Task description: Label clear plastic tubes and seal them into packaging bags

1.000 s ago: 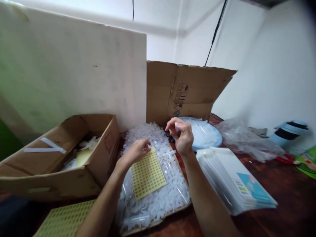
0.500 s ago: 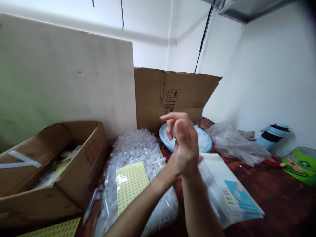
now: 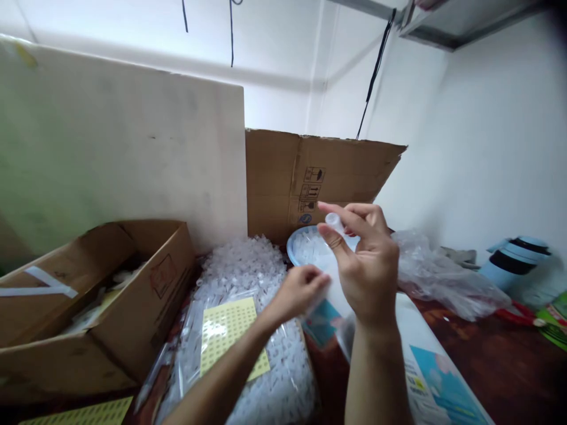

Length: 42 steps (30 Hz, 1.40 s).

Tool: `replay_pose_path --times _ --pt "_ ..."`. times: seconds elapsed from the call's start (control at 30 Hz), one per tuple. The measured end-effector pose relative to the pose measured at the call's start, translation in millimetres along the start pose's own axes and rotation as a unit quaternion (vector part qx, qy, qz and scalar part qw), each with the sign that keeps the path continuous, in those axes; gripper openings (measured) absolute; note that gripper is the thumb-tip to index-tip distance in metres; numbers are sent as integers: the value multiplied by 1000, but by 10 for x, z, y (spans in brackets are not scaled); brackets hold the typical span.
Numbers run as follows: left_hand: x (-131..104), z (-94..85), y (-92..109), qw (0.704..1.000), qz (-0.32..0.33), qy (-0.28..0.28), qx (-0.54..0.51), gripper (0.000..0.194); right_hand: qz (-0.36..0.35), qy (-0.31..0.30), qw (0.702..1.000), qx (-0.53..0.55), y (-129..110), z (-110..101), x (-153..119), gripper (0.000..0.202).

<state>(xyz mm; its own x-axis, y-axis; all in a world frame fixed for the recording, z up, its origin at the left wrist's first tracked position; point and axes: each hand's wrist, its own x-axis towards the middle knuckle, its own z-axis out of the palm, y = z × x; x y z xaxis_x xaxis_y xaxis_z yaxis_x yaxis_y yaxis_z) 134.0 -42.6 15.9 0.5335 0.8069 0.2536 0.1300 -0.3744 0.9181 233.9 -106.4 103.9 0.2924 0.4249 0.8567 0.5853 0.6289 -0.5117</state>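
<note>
My right hand [image 3: 370, 260] is raised in the middle, its thumb and fingers closed around a small whitish plastic tube [image 3: 333, 221] with a round end showing. Lower and to the left, my left hand [image 3: 303, 289] pinches the edge of a clear plastic bag [image 3: 322, 321] with blue and pink print. Part of this bag is hidden behind my right hand and wrist. Beneath my left forearm lies a yellow sheet of small printed labels [image 3: 228, 327], on top of a heap of small translucent plastic pieces [image 3: 248, 265].
An open cardboard box [image 3: 146, 289] stands at left. Behind my hands are a light-blue basin [image 3: 295, 245] of clear pieces and a cardboard panel [image 3: 354, 168]. To the right lie printed bags [image 3: 443, 378], crumpled clear plastic [image 3: 447, 277] and a blue bottle [image 3: 514, 260].
My hands, overlapping before, have come apart. The right hand moved right and now shows the tube. The left hand now shows a printed bag in its fingers. The view has shifted slightly.
</note>
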Motion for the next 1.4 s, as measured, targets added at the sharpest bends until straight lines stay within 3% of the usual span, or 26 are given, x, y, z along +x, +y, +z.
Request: replay_pose_path --times 0.17,0.23,0.33,0.57,0.73,0.9,1.03,1.2,1.3,1.4 --pt "-406 -928 95 995 -50 73 -38 37 65 48 992 93 247 119 -12 20" --pt "-581 -1170 198 992 -42 95 -66 36 120 18 978 172 335 215 -34 28" --pt "-768 -1368 309 990 -38 94 -94 34 186 -33 937 292 378 383 -88 37" --pt "-889 -1581 258 992 -45 69 -90 34 217 -48 911 349 276 722 -231 26" --pt "-904 -1699 278 993 -45 70 -85 32 218 -48 904 366 299 809 -296 22" --pt "-919 -1786 271 994 -20 78 -79 29 205 -139 901 355 286 809 -350 24" --pt "-941 -1822 256 995 -14 76 -69 26 203 -176 901 341 285 860 -414 25" --pt "-930 -1817 224 995 -10 80 -64 24 207 -249 903 283 365 909 -479 10" --pt "-914 -1810 212 993 -8 98 -69 23 176 -307 897 264 393 903 -504 20" --pt "-906 -1808 218 991 -7 116 -67 21 187 -381 872 244 357 883 -530 28"
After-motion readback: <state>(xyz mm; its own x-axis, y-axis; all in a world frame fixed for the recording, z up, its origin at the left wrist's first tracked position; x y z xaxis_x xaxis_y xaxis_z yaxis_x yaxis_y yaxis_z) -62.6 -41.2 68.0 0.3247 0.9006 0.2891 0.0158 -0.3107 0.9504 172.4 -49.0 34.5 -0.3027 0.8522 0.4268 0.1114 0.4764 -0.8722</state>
